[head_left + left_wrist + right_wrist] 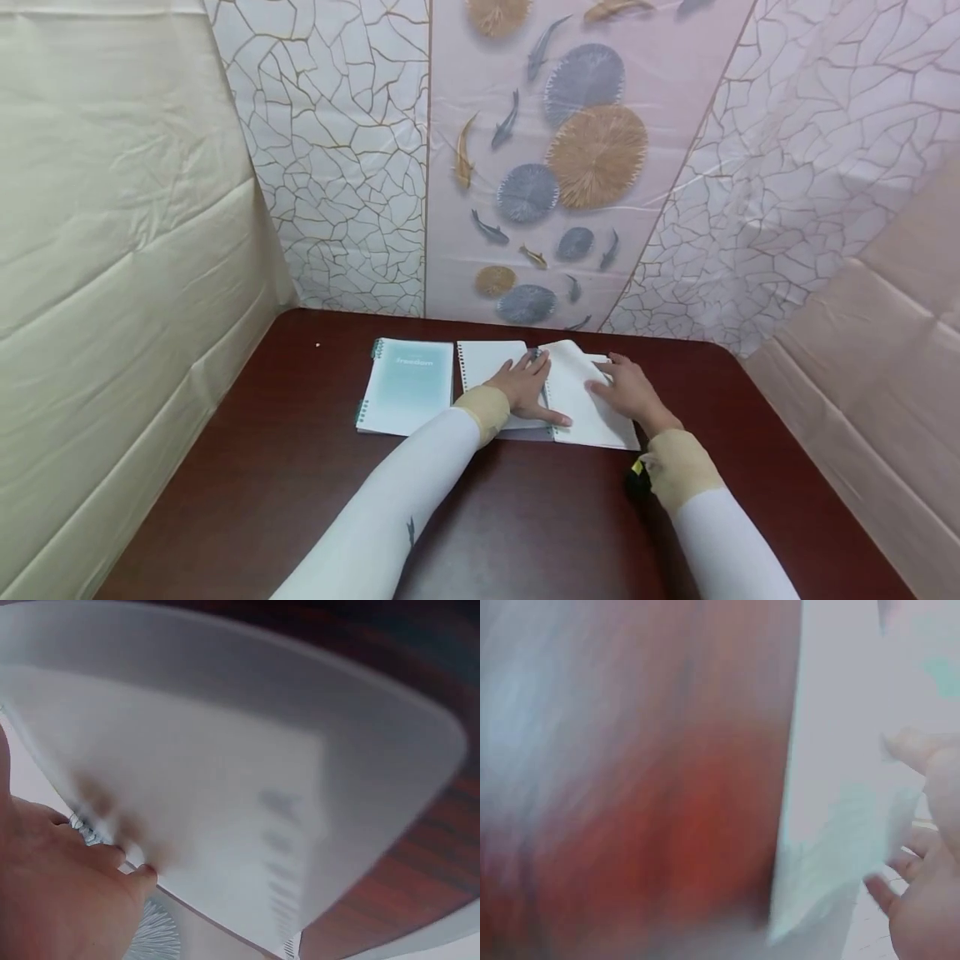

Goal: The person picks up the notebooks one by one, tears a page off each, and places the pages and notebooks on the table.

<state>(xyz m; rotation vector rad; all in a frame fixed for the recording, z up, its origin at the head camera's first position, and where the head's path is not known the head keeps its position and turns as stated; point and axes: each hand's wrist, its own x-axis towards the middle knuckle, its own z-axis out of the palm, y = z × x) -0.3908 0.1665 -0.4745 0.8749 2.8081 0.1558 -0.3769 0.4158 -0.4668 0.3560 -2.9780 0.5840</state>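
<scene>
Risk: creasing the lifted page (573,358) under flat right hand (628,390); spiral notebook (525,387) sliding beneath flat left hand (522,385).

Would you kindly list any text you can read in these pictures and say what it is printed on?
"freedom", faint white letters, likely but not certain: on the closed teal notebook.
Grey marks on the translucent cover in the left wrist view: too blurred to read.
Open notebook pages: no text visible.

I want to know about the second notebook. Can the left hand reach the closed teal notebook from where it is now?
Probably yes. The left hand rests on the open notebook, and the teal notebook lies right beside it on the table, on the same side as that arm. Nothing stands between them.
</scene>
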